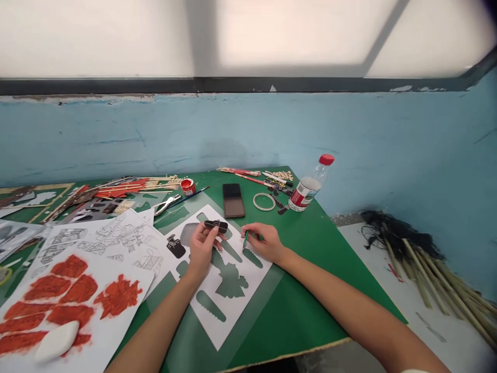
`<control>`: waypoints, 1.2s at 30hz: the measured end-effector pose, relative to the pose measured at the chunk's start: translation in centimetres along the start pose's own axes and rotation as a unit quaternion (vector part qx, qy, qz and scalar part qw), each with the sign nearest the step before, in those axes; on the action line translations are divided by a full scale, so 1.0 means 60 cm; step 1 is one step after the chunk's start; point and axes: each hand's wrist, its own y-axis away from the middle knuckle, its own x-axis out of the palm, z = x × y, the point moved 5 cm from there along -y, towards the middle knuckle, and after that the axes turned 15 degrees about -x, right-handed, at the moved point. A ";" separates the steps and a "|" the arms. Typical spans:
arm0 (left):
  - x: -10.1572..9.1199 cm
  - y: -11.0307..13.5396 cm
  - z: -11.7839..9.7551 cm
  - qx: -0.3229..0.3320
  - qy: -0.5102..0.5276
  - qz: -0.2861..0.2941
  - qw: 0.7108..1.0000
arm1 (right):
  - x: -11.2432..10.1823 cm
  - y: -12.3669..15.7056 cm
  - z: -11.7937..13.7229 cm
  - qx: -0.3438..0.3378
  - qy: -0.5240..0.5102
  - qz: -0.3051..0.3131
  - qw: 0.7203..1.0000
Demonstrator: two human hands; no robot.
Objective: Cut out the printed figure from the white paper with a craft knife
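My left hand (202,245) pinches a black cut-out piece (216,226) with pale lines on it, raised above the paper. To its right, my right hand (264,241) closes around a thin green pen-like tool (246,238), its point directed down; its exact kind is hard to make out. Under both hands lies a white paper sheet (217,331) with shapes cut out of it, the green surface showing through the holes. Another black cut-out (176,246) rests at the sheet's left edge, beside a grey translucent oval piece (188,234).
A phone (233,200), a tape ring (264,202) and a red-capped bottle (310,186) stand or lie behind my hands. Leftward are a hole punch (167,204), a red paint jar (188,187), line drawings (124,233), red-painted paper (116,336) and a white eraser-like block (56,342).
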 end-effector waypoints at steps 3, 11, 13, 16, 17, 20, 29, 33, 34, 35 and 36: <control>-0.001 -0.002 0.001 0.006 -0.018 0.011 1.000 | -0.002 -0.001 0.003 -0.016 -0.003 -0.011 1.000; 0.003 0.007 -0.007 0.021 -0.081 0.042 0.996 | -0.006 -0.009 0.024 -0.047 -0.012 -0.046 0.998; 0.003 0.009 -0.007 0.026 -0.095 0.045 0.994 | -0.006 -0.009 0.026 -0.056 -0.010 -0.062 0.997; 0.005 0.011 -0.006 0.029 -0.118 0.054 0.991 | -0.004 -0.009 0.025 -0.073 -0.006 -0.078 0.994; 0.007 0.012 -0.006 0.029 -0.125 0.059 0.990 | -0.003 -0.008 0.025 -0.078 -0.003 -0.082 0.994; 0.012 0.015 -0.006 0.028 -0.145 0.076 0.986 | -0.003 -0.008 0.027 -0.093 0.003 -0.089 0.992; 0.012 0.014 -0.006 0.032 -0.171 0.090 0.981 | -0.009 -0.013 0.044 -0.153 0.013 -0.075 0.985; 0.011 0.013 -0.004 0.031 -0.170 0.086 0.981 | -0.009 -0.012 0.045 -0.164 0.023 -0.074 0.983; 0.011 0.013 -0.004 0.030 -0.170 0.086 0.981 | -0.009 -0.011 0.046 -0.167 0.026 -0.074 0.983; 0.011 0.013 -0.004 0.029 -0.168 0.085 0.982 | -0.008 -0.011 0.047 -0.171 0.028 -0.075 0.982; 0.012 0.013 -0.005 0.027 -0.166 0.084 0.982 | -0.009 -0.011 0.048 -0.174 0.031 -0.076 0.981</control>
